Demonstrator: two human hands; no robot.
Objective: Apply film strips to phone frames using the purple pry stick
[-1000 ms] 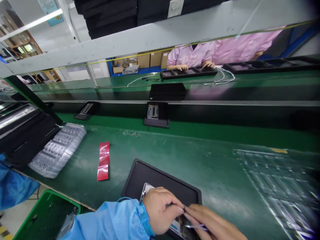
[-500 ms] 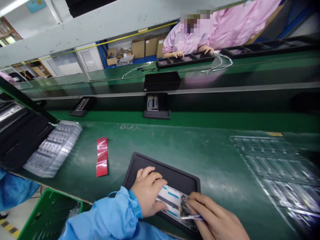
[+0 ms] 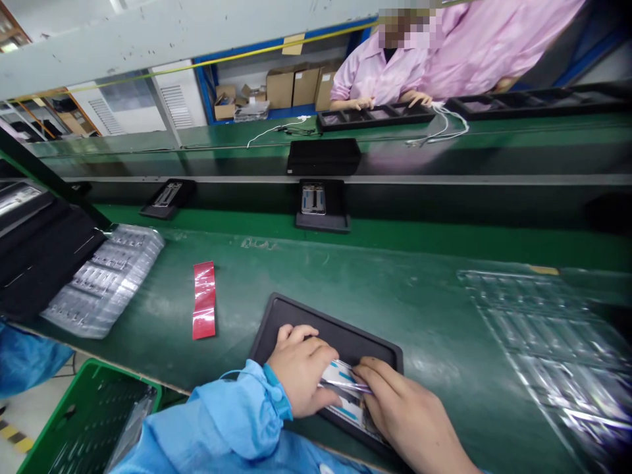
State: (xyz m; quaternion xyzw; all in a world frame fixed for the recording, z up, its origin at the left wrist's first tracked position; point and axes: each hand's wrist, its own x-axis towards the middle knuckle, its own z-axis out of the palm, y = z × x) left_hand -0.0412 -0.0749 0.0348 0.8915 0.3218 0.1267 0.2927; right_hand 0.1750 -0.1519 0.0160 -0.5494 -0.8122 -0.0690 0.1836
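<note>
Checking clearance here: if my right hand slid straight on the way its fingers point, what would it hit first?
Most likely the left hand: the right hand points up-left over the phone assembly in the black tray, and their fingertips look almost touching, though depth is unclear.

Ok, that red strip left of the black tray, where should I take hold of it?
Likely at its near short end, coming from the bench edge. The red strip lies flat on the green mat, lengthwise away from you, clear of the black tray, so pinching one end should peel it up.
</note>
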